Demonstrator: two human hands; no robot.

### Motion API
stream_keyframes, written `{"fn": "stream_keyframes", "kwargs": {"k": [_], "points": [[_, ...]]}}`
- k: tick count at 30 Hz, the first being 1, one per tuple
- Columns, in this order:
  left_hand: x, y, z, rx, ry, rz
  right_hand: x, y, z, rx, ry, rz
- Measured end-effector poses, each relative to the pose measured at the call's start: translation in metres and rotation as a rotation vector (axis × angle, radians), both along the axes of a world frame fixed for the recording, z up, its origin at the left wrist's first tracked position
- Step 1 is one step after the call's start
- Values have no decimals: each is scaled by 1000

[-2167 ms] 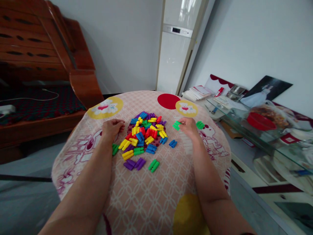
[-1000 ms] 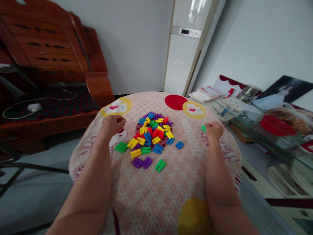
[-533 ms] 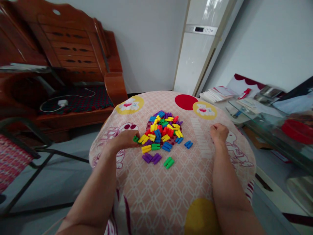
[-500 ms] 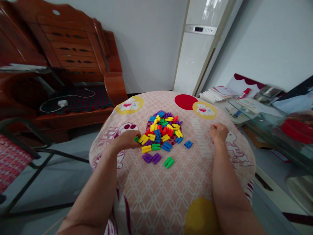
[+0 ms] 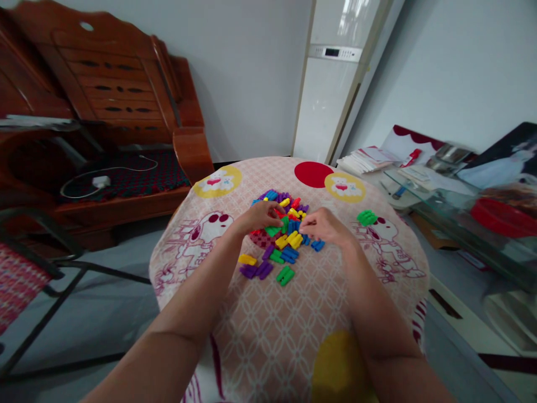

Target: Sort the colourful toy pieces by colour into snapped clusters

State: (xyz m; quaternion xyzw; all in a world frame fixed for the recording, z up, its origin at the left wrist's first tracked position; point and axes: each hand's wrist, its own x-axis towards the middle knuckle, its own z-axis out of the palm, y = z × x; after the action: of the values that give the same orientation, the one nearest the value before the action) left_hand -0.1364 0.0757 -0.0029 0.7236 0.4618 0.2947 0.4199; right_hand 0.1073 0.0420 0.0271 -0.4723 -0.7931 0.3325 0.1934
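A pile of plastic toy building blocks (image 5: 289,240) in red, yellow, blue, green and purple lies at the middle of the round table. My left hand (image 5: 260,217) reaches over the left side of the pile, its fingers closed round green blocks (image 5: 273,230) that stick out below the thumb. My right hand (image 5: 324,225) is at the pile's right side, thumb and forefinger a little apart beside a blue block (image 5: 294,226); nothing shows between them. A joined group of green blocks (image 5: 367,217) lies apart, further right. Both hands partly hide the pile.
A patterned cloth (image 5: 268,324) covers the table. At the right stands a glass-topped cabinet (image 5: 444,218) with papers, a red bowl (image 5: 497,217) and metal containers. A wooden bench (image 5: 113,112) is behind at left, and a folding chair (image 5: 25,285) stands nearer.
My right hand set the green group down at the right and moved left to the pile. My left hand moved from the pile's left edge further in, with green blocks. The pile's left blocks shifted.
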Motion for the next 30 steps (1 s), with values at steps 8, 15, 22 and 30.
{"fn": "stream_keyframes", "kwargs": {"k": [8,15,22,30], "points": [[0,14,-17,-3,-254,241,-69,-29,-9,222,-311,93],[21,13,-10,92,-251,259,-61,-9,-31,359,-190,-268],[30,16,-12,86,-214,280,-56,-10,-38,605,-307,-126],[39,10,-11,126,-144,238,-59,-17,-21,606,-478,-80]]}}
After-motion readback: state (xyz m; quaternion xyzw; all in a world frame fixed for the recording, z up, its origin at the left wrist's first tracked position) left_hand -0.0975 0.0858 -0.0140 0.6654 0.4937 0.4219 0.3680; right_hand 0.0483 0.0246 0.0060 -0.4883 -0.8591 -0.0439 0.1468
